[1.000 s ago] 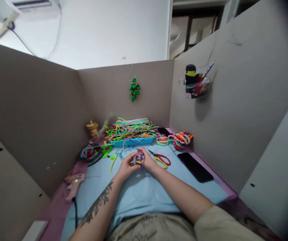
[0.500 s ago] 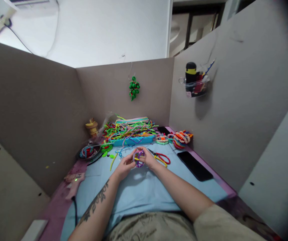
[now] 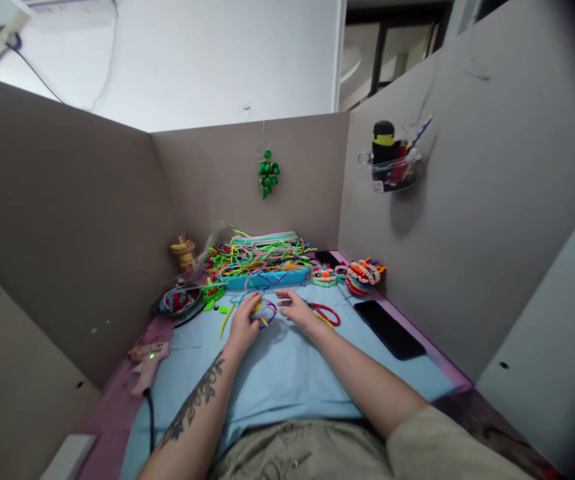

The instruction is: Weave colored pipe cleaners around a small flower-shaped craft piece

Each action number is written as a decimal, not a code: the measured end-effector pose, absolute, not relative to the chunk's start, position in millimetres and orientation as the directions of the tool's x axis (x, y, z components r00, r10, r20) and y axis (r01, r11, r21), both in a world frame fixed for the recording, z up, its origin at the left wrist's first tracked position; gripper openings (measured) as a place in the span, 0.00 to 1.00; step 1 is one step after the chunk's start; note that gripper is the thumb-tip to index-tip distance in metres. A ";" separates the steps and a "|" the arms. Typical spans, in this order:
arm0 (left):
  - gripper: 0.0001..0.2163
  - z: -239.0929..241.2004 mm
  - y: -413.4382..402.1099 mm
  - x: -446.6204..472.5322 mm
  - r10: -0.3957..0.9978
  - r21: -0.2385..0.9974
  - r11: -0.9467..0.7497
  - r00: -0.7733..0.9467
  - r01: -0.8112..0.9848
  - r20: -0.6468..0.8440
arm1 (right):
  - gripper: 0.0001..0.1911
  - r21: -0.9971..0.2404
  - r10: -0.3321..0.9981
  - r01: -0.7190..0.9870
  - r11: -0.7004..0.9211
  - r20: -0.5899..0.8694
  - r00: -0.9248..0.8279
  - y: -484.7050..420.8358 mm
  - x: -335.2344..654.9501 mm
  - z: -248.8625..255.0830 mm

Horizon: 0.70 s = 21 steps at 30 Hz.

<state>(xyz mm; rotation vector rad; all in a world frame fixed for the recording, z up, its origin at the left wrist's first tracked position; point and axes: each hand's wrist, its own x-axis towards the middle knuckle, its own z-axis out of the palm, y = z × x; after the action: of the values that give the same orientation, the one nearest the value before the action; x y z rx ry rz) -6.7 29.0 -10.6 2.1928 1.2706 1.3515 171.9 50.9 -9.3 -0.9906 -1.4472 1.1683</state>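
My left hand [image 3: 246,317] is closed around a small round piece bent from purple and yellow pipe cleaners [image 3: 269,312], just above the blue cloth [image 3: 287,373]. Part of the piece is hidden behind my fingers. To its right, a small gap away, my right hand [image 3: 293,309] has its fingers apart and holds nothing. Red and yellow-handled scissors [image 3: 328,313] lie partly behind my right hand. A loose yellow strip [image 3: 226,321] rests left of the piece.
A blue tray [image 3: 287,279] heaped with colourful pipe cleaners stands at the back. Striped woven figures [image 3: 360,279] and a black phone [image 3: 388,329] lie at right. A pink glue gun [image 3: 151,368] with a lit green light and a dark bowl [image 3: 198,298] are at left.
My right hand has let go of the pipe-cleaner piece and opened beside it. My left hand has moved slightly left with the piece, which has turned.
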 end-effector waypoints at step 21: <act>0.38 -35.9 32.9 0.7 0.871 0.668 -0.481 0.220 0.568 0.440 | 0.17 -0.961 0.983 0.244 0.129 0.092 -0.160 42.7 168.4 -13.0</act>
<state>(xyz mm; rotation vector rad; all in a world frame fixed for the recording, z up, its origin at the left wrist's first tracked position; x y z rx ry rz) 0.7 32.9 -35.9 2.1361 1.3354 1.1449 168.4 42.7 -13.0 -1.2341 -1.5591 1.0994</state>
